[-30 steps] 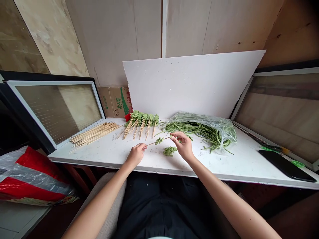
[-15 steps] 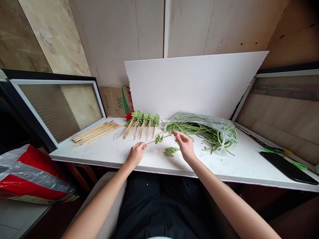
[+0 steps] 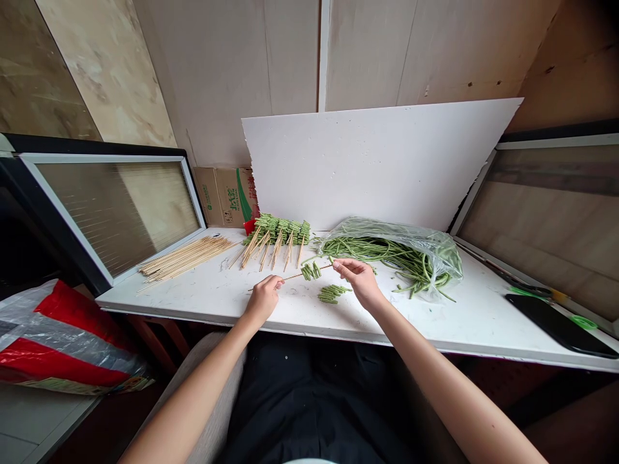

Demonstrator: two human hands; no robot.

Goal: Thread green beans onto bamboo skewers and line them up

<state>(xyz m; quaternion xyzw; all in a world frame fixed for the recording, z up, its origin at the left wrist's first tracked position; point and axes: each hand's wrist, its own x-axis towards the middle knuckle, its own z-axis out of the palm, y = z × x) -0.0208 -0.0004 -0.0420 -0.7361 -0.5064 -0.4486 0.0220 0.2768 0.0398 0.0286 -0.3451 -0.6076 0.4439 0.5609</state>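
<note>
My left hand [image 3: 265,295] is closed around the blunt end of a bamboo skewer [image 3: 293,277], held level just above the table. Several short cut pieces of green bean [image 3: 311,271] are threaded crosswise along it. At the skewer's far end, the thumb and fingers of my right hand [image 3: 358,278] pinch its tip; whether a bean piece is between them is too small to tell. Below the skewer, a small row of cut bean pieces [image 3: 331,294] lies on the white table [image 3: 290,309].
Finished bean skewers [image 3: 283,231] are stacked at the back, sticks toward me. Loose bamboo skewers [image 3: 186,256] lie to the left. Long green beans [image 3: 382,250] spill from a clear plastic bag [image 3: 435,248] on the right. A black phone [image 3: 558,324] rests near the right edge.
My right hand has shifted slightly down, its fingers now at the skewer's tip. The threaded bean pieces sit slightly farther right. My left hand has hardly moved.
</note>
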